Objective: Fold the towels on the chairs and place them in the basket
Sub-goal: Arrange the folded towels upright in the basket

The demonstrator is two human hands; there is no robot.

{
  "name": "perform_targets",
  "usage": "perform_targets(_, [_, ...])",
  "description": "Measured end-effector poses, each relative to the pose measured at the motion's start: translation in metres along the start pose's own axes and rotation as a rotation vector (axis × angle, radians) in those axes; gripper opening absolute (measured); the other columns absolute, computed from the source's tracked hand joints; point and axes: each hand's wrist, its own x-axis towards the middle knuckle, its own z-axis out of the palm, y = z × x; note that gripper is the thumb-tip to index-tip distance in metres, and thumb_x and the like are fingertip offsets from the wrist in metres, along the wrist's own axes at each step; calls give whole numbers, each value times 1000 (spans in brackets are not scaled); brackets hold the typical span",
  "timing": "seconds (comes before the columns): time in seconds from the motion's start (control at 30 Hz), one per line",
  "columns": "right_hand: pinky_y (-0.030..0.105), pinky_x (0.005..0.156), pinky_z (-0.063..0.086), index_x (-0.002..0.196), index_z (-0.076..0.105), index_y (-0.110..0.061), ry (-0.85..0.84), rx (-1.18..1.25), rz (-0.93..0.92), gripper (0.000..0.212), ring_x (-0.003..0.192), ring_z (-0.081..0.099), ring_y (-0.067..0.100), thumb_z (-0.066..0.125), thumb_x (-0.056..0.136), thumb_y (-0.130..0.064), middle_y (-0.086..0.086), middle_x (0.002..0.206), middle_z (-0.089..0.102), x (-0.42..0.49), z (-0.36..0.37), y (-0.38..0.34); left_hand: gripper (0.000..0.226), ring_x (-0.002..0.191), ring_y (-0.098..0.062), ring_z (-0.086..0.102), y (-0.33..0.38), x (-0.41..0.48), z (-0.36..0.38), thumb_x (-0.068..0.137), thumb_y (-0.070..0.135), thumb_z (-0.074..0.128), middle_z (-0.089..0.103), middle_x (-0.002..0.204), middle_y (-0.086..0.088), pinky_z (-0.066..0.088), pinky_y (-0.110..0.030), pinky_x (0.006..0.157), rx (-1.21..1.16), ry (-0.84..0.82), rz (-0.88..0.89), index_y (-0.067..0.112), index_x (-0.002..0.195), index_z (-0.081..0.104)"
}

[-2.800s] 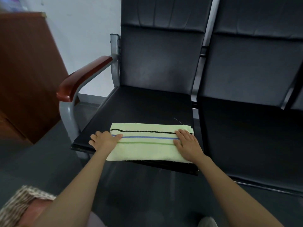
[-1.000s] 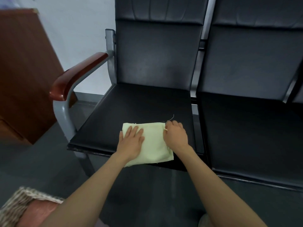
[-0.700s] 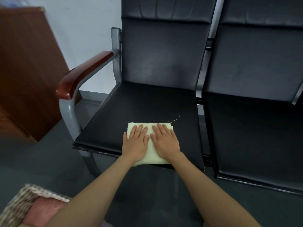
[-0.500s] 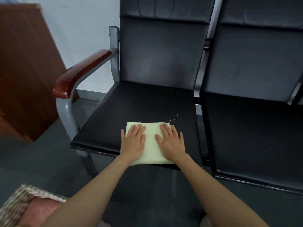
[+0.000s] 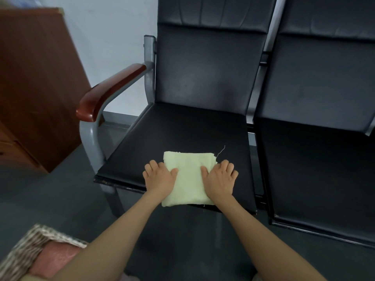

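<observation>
On near edge of left chair seat (image 5: 182,128): folded yellow towel (image 5: 189,177), flanked by left hand (image 5: 160,177) and right hand (image 5: 220,177) — both flat, fingers spread, nothing gripped. Lift judged next: fingers to be slid under both side edges, layers pinched together, fold kept level — then carried to basket (image 5: 26,248), near left on floor.

Both arms reach forward; the left hand (image 5: 160,178) lies flat, palm down, fingers spread; the right hand (image 5: 220,178) lies flat too, fingers spread.
</observation>
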Motion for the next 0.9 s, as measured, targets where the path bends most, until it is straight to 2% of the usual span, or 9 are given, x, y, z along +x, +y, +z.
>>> perform_targets(0.07, [37, 100, 26, 117, 50, -4, 23, 32, 0, 54, 111, 35, 24, 28, 99, -50, 7, 121, 39, 0, -1, -2, 41, 109, -26, 41, 5, -3, -5, 98, 44, 36, 42, 118, -9, 33, -36, 93, -98, 20, 25, 6, 110, 46])
perform_targets(0.13, [35, 97, 29, 116, 49, -4, 59, 149, 18, 52, 109, 38, 23, 33, 98, -51, 7, 120, 41, 1, -6, -2, 34, 94, -25, 50, 8, -3, -14, 100, 40, 36, 48, 106, -8, 41, -38, 83, -440, -19, -11, 7, 103, 40])
perform_targets(0.2, [36, 89, 40, 111, 46, -6, 55, 463, 57, 47, 101, 49, 24, 37, 97, -50, 7, 113, 51, 6, -17, -1, 31, 81, -19, 51, 11, -3, -25, 99, 39, 40, 51, 96, -5, 44, -36, 70, -850, -89, -79, 7, 100, 36])
perform_targets(0.3, [45, 75, 52, 109, 36, -13, 9, 909, 103, 38, 82, 60, 26, 45, 95, -48, 1, 88, 57, 10, -40, 2, 27, 78, -12, 51, 11, -5, -34, 97, 33, 48, 50, 94, -1, 44, -29, 64, -1092, -43, -94, 12, 104, 32])
perform_targets(0.43, [36, 65, 49, 128, 34, -35, 50, 966, 20, 32, 69, 55, 20, 42, 98, -41, 4, 78, 57, 9, -50, 10, 15, 84, -13, 55, 8, -5, -32, 97, 25, 47, 58, 100, 5, 47, -32, 74, -1067, 42, 100, 31, 111, 43])
perform_targets(0.53, [24, 56, 43, 118, 48, -37, 28, 1006, -42, 21, 62, 47, 12, 36, 101, -34, -2, 74, 53, 8, -51, 12, 13, 87, -5, 53, 10, -7, -35, 98, 27, 45, 60, 97, 15, 41, -23, 74, -1006, 55, 146, 29, 101, 57])
perform_targets(0.63, [8, 60, 39, 104, 57, -34, 11, 1094, -44, 22, 72, 48, 3, 36, 102, -30, -14, 85, 56, 10, -54, 15, 17, 93, 0, 54, 6, -6, -39, 98, 27, 47, 62, 100, 17, 40, -20, 81, -1021, -23, 157, 29, 100, 64])
perform_targets(0.73, [13, 74, 39, 105, 59, -35, -46, 1149, -56, 24, 86, 50, 0, 36, 102, -28, -20, 97, 56, 12, -59, 23, 23, 109, -5, 57, 3, -7, -48, 98, 23, 51, 63, 115, 14, 45, -23, 94, -1090, -207, 186, 34, 110, 67])
perform_targets(0.9, [24, 77, 44, 98, 61, -31, -263, 1214, -109, 18, 89, 50, 9, 44, 100, -26, -13, 100, 54, 14, -80, 42, 53, 118, -11, 54, -3, -6, -59, 84, 5, 68, 53, 132, 2, 46, -30, 101, -1113, -441, 251, 35, 126, 56])
